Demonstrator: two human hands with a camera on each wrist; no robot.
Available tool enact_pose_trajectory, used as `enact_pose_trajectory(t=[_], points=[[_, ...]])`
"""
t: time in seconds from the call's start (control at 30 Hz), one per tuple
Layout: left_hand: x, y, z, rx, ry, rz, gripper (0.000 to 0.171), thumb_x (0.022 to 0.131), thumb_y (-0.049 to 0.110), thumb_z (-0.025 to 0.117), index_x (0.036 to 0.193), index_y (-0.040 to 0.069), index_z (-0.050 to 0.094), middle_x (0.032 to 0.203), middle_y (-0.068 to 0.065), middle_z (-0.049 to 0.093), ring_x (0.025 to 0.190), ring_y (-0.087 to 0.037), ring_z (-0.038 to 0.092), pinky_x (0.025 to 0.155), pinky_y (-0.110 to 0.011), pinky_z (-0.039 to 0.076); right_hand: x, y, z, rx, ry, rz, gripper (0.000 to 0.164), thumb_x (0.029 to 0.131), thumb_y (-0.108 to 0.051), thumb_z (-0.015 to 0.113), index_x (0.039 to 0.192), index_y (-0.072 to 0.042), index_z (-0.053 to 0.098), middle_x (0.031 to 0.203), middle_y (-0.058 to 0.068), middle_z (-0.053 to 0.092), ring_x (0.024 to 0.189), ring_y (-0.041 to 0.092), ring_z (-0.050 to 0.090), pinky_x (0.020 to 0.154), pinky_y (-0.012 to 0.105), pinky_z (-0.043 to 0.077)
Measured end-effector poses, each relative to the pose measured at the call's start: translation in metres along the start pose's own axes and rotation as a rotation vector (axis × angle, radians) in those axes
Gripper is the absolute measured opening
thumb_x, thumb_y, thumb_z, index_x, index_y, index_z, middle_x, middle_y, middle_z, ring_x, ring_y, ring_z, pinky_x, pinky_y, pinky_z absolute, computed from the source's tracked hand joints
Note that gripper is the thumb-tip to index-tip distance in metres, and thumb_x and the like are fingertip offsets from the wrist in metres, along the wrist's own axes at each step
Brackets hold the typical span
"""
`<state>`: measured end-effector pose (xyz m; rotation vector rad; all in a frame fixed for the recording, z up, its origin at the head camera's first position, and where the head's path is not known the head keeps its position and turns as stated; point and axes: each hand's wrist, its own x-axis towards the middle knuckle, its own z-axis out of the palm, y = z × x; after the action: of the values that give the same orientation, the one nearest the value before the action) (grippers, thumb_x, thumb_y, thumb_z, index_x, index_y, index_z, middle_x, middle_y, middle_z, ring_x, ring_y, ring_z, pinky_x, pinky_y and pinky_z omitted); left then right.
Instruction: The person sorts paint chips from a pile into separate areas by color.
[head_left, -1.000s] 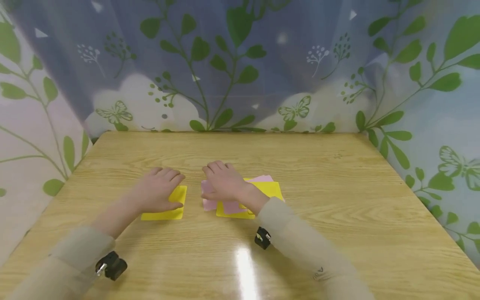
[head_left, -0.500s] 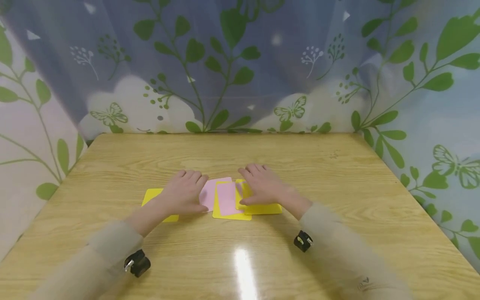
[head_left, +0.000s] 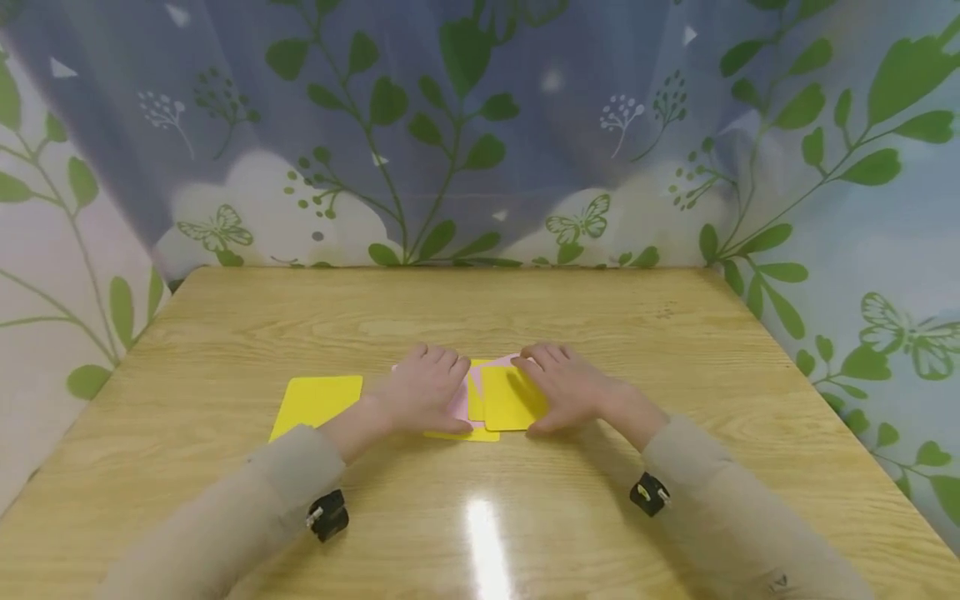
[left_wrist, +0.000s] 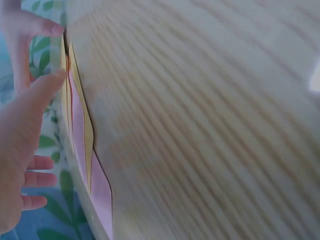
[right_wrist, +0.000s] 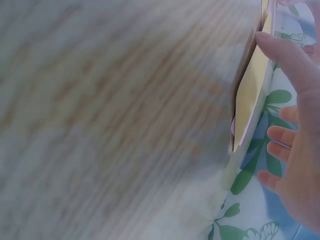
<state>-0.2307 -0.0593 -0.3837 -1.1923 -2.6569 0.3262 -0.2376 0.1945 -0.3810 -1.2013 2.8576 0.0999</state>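
Observation:
A loose, overlapping pile of yellow and pink cards lies at mid-table. My left hand [head_left: 423, 390] is palm down over the pile's left part, thumb near the front edge of a pink card [left_wrist: 102, 195]. Over the right end is my right hand [head_left: 573, 387], fingers spread at the edge of the top yellow card [head_left: 510, 400]. In the right wrist view, its thumb [right_wrist: 270, 45] reaches the edge of a yellow card [right_wrist: 252, 87]. One separate yellow card [head_left: 318, 400] lies left of the pile, partly behind my left forearm. Neither hand has fingers curled round a card.
The wooden table [head_left: 637, 333] stretches out around the cards. A patterned curtain [head_left: 480, 125] with leaves and butterflies hangs along the table's back and sides. A black wrist camera [head_left: 328, 515] is strapped under the left sleeve, another camera [head_left: 649, 494] under the right.
Both hands have moved right; the left has gone from the separate yellow card to the pile. Cards in the pile have shifted, and the separate yellow card is now largely uncovered.

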Motion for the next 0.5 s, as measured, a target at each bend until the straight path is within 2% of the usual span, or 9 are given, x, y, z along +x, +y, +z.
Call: enact_pose_trajectory(t=[0.1,0.23,0.33,0.5], points=[[0.010,0.009,0.002,-0.019,0.007,0.021,0.087,0.072,0.076,0.047,0.121,0.004,0.050,0.110,-0.009,0.054,0.104,-0.028,0.050,0.084,-0.041,0.038,-0.003,0.002,0.003,-0.001,-0.005,0.002,0.096,0.069,-0.060,0.065,0.139,-0.004,0.032,0.136,0.015,0.034,0.125,0.032,0.032,0.099,0.051,0.031],[0.021,0.018,0.008,0.006,0.016,0.044,0.091,0.072,0.079,0.044,0.123,0.004,0.048,0.109,-0.009,0.052,0.103,-0.027,0.049,0.086,-0.042,0.037,-0.007,0.005,0.006,-0.009,-0.010,0.013,0.095,0.070,-0.061,0.063,0.138,-0.001,0.033,0.135,0.017,0.035,0.124,0.033,0.034,0.099,0.051,0.032],[0.027,0.021,0.013,0.026,-0.002,0.054,0.092,0.073,0.080,0.040,0.125,0.004,0.047,0.111,-0.010,0.051,0.105,-0.027,0.048,0.088,-0.042,0.037,-0.008,0.007,0.007,-0.023,-0.039,0.038,0.095,0.073,-0.064,0.059,0.140,-0.002,0.033,0.136,0.017,0.036,0.124,0.032,0.034,0.098,0.050,0.032],[0.033,0.023,0.016,0.009,-0.052,0.041,0.096,0.074,0.082,0.033,0.129,0.004,0.044,0.119,-0.012,0.050,0.110,-0.028,0.047,0.091,-0.042,0.037,-0.009,0.009,0.008,-0.032,-0.099,0.093,0.097,0.074,-0.069,0.054,0.142,-0.004,0.031,0.138,0.015,0.037,0.125,0.030,0.036,0.096,0.049,0.035]])
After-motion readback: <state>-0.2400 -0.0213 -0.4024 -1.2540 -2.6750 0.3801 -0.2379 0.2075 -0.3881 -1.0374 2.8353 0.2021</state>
